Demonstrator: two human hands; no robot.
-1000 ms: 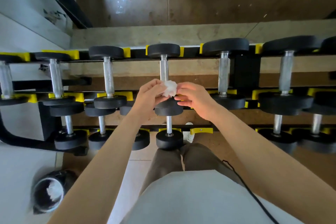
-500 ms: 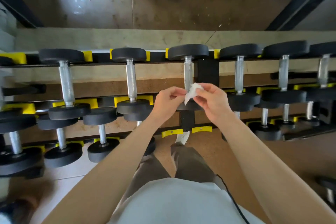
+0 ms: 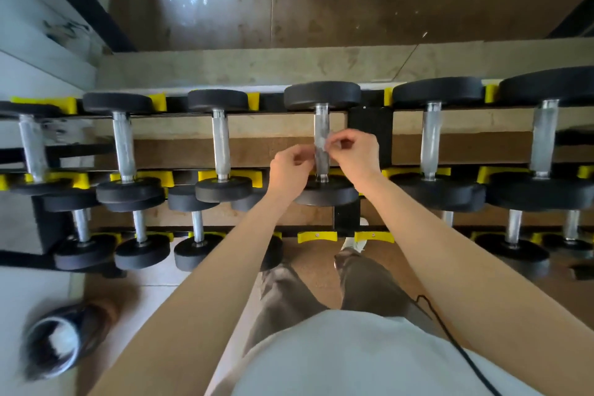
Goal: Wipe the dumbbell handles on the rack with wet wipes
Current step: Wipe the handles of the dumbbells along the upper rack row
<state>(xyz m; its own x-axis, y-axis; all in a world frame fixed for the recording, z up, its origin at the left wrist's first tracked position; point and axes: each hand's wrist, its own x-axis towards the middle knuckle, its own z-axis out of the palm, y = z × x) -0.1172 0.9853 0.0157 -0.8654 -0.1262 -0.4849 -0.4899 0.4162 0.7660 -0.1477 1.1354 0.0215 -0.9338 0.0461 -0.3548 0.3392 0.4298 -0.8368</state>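
Scanning from lower L: bin (image 3: 51, 341) on the floor, blurred, white stuff inside. L hand (image 3: 291, 167) and R hand (image 3: 352, 154), which a sec ago held the wet wipe (image 3: 325, 147) bunched up in the air, now sit either side of one dumbbell handle (image 3: 321, 132) on the rack's (image 3: 369, 128) top row. Each pinches an end of the wipe, stretched thin vs the steel and hard to see. Prob wiping of this handle starts now.
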